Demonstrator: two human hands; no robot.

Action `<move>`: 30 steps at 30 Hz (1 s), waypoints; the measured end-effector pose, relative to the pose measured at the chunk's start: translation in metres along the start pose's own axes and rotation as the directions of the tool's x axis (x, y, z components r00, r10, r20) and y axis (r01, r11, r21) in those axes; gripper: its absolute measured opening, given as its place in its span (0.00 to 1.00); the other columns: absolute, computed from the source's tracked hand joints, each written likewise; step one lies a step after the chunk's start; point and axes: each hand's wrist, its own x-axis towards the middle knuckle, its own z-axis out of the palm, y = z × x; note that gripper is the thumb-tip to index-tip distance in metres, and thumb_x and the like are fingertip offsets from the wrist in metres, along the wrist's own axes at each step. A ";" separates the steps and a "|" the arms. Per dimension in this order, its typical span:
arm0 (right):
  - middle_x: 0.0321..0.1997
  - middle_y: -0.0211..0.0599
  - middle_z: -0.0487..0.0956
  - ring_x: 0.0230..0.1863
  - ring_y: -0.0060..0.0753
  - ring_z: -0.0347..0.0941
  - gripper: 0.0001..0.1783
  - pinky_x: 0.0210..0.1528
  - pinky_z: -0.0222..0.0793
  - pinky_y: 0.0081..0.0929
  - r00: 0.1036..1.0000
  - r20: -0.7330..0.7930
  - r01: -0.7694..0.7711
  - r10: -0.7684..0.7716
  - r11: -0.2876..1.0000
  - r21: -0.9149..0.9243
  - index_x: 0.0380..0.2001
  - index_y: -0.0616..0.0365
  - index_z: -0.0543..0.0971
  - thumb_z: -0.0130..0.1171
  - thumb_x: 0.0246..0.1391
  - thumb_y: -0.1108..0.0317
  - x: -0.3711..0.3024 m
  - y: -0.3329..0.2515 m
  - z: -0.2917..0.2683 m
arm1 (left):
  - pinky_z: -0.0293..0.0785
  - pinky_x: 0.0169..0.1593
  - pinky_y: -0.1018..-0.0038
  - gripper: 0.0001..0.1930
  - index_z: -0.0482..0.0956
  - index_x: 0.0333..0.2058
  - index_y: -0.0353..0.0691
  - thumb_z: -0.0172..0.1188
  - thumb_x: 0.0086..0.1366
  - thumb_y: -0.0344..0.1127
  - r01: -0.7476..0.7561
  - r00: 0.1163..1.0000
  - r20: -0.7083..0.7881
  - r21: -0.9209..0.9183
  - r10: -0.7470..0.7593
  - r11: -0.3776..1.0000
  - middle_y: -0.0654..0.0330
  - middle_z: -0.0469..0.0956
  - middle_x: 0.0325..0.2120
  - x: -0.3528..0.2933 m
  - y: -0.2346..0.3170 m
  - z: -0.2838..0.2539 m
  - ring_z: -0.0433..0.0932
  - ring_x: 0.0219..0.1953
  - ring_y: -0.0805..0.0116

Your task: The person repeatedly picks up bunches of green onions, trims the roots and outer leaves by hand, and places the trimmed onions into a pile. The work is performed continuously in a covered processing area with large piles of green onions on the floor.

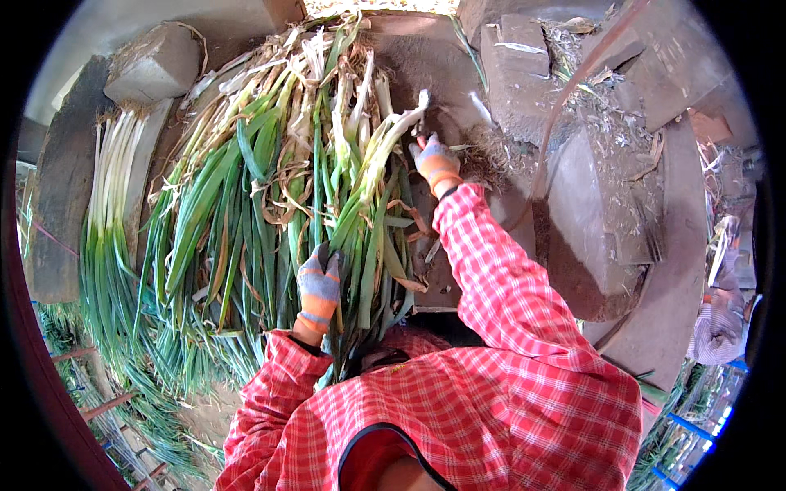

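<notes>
My left hand point(319, 288), in a grey and orange glove, closes around the green leaves of a long green onion point(381, 154). The stalk slants up to the right, its white root end bent toward my other hand. My right hand point(437, 164), gloved the same way, is closed on a small tool point(421, 137) with a reddish handle and a dark tip. That tip is beside the white root end; whether it touches cannot be made out. A large heap of untrimmed green onions point(221, 192) with dry, yellowed outer leaves lies to the left.
A bundle of cleaner green onions point(110, 192) lies at far left, beside a wooden board point(61, 204). A grey block point(155, 65) stands behind it. On the right are stone slabs point(577, 200), root scraps point(487, 168) and a hanging reddish hose point(565, 98).
</notes>
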 end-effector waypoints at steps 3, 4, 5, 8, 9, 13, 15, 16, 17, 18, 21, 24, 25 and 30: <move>0.49 0.52 0.78 0.49 0.54 0.74 0.42 0.51 0.68 0.47 1.000 0.016 0.018 -0.018 1.000 0.013 0.61 0.60 0.63 0.52 0.52 0.40 0.007 0.015 0.002 | 0.75 0.37 0.61 0.20 0.73 0.50 0.39 0.59 0.59 0.36 -0.105 0.994 -0.003 0.211 0.108 0.972 0.45 0.79 0.33 -0.002 0.010 -0.007 0.79 0.32 0.47; 0.44 0.52 0.79 0.44 0.55 0.76 0.41 0.46 0.70 0.47 0.986 -0.030 0.166 -0.165 0.985 0.043 0.62 0.59 0.62 0.52 0.53 0.41 0.004 0.028 0.012 | 0.74 0.41 0.59 0.24 0.71 0.53 0.41 0.61 0.56 0.37 -0.159 0.987 0.018 0.267 0.160 0.950 0.46 0.77 0.39 0.004 0.019 -0.007 0.77 0.38 0.47; 0.42 0.52 0.80 0.41 0.54 0.77 0.40 0.43 0.71 0.46 0.976 0.046 0.212 -0.215 0.976 0.055 0.62 0.59 0.62 0.54 0.53 0.43 -0.034 0.006 -0.006 | 0.73 0.43 0.59 0.26 0.71 0.53 0.41 0.62 0.54 0.37 -0.178 0.983 0.020 0.370 0.184 0.912 0.47 0.75 0.41 0.005 0.027 -0.019 0.76 0.41 0.46; 0.35 0.50 0.80 0.34 0.52 0.77 0.37 0.37 0.72 0.45 0.912 0.051 0.405 -0.406 0.914 0.032 0.61 0.56 0.63 0.58 0.53 0.50 -0.129 0.002 -0.055 | 0.70 0.48 0.60 0.30 0.71 0.54 0.43 0.66 0.50 0.40 -0.285 0.958 0.098 0.391 0.269 0.875 0.48 0.73 0.45 0.028 0.049 -0.022 0.72 0.47 0.46; 0.35 0.50 0.80 0.34 0.52 0.77 0.37 0.37 0.72 0.44 0.898 0.061 0.435 -0.436 0.900 0.031 0.61 0.56 0.63 0.59 0.52 0.51 -0.150 0.004 -0.065 | 0.70 0.48 0.61 0.30 0.71 0.53 0.43 0.66 0.50 0.42 -0.270 0.962 0.176 0.463 0.211 0.844 0.49 0.74 0.44 0.039 0.053 -0.018 0.74 0.45 0.48; 0.45 0.52 0.77 0.41 0.54 0.75 0.40 0.41 0.72 0.43 0.862 0.209 0.459 -0.462 0.886 0.066 0.64 0.55 0.58 0.59 0.52 0.53 -0.217 0.008 -0.087 | 0.73 0.46 0.63 0.23 0.76 0.45 0.43 0.63 0.53 0.49 -0.144 0.970 0.239 0.455 0.035 0.879 0.53 0.80 0.37 0.067 0.034 0.003 0.78 0.41 0.53; 0.48 0.52 0.76 0.44 0.53 0.75 0.42 0.43 0.72 0.43 0.847 0.238 0.482 -0.476 0.876 0.035 0.65 0.54 0.56 0.59 0.52 0.52 -0.239 0.016 -0.085 | 0.73 0.45 0.62 0.21 0.78 0.43 0.43 0.62 0.54 0.48 -0.107 0.967 0.255 0.411 -0.002 0.905 0.53 0.81 0.35 0.076 0.033 0.005 0.79 0.40 0.53; 0.49 0.51 0.76 0.45 0.53 0.74 0.42 0.44 0.72 0.44 0.842 0.254 0.494 -0.476 0.869 -0.009 0.65 0.54 0.56 0.59 0.51 0.52 -0.247 0.021 -0.079 | 0.74 0.44 0.62 0.20 0.79 0.41 0.43 0.62 0.54 0.48 -0.088 0.964 0.265 0.389 -0.020 0.917 0.53 0.81 0.35 0.079 0.031 0.006 0.79 0.39 0.53; 0.49 0.51 0.75 0.46 0.52 0.74 0.43 0.45 0.72 0.44 0.839 0.268 0.504 -0.474 0.862 -0.053 0.66 0.53 0.55 0.59 0.51 0.51 -0.252 0.022 -0.078 | 0.74 0.44 0.62 0.18 0.79 0.40 0.43 0.62 0.54 0.48 -0.076 0.971 0.240 0.391 -0.022 0.917 0.54 0.82 0.34 0.081 0.029 0.008 0.80 0.38 0.53; 0.48 0.52 0.75 0.46 0.53 0.74 0.43 0.46 0.71 0.44 0.837 0.315 0.485 -0.447 0.873 -0.053 0.66 0.53 0.55 0.60 0.50 0.53 -0.256 0.021 -0.080 | 0.74 0.44 0.62 0.18 0.79 0.40 0.43 0.62 0.55 0.48 -0.068 0.972 0.233 0.399 -0.030 0.915 0.54 0.82 0.34 0.081 0.028 0.009 0.80 0.39 0.53; 0.47 0.54 0.76 0.46 0.54 0.74 0.46 0.47 0.70 0.45 0.813 0.422 0.464 -0.401 0.884 -0.055 0.67 0.51 0.53 0.62 0.47 0.55 -0.263 0.023 -0.084 | 0.74 0.44 0.62 0.17 0.79 0.39 0.43 0.61 0.56 0.48 -0.053 0.975 0.220 0.362 -0.030 0.931 0.54 0.82 0.35 0.081 0.021 0.008 0.79 0.39 0.52; 0.47 0.54 0.76 0.46 0.54 0.74 0.46 0.46 0.70 0.45 0.817 0.434 0.445 -0.378 0.894 -0.059 0.67 0.52 0.53 0.62 0.47 0.56 -0.264 0.023 -0.086 | 0.74 0.44 0.62 0.17 0.79 0.39 0.44 0.61 0.56 0.48 -0.060 0.978 0.206 0.349 -0.014 0.935 0.54 0.82 0.34 0.078 0.024 0.008 0.79 0.39 0.52; 0.47 0.54 0.76 0.46 0.54 0.74 0.45 0.46 0.70 0.45 0.824 0.410 0.446 -0.391 0.894 -0.045 0.67 0.52 0.53 0.62 0.48 0.56 -0.264 0.024 -0.084 | 0.74 0.44 0.62 0.17 0.79 0.40 0.44 0.61 0.56 0.48 -0.062 0.979 0.205 0.357 -0.013 0.932 0.54 0.82 0.34 0.078 0.022 0.010 0.79 0.39 0.52; 0.46 0.55 0.76 0.45 0.56 0.74 0.44 0.45 0.70 0.45 0.823 0.324 0.495 -0.468 0.869 -0.002 0.66 0.53 0.54 0.60 0.50 0.55 -0.257 0.024 -0.077 | 0.73 0.44 0.62 0.17 0.78 0.42 0.45 0.59 0.58 0.46 -0.092 0.983 0.183 0.330 0.032 0.939 0.54 0.81 0.35 0.075 0.014 0.015 0.79 0.38 0.52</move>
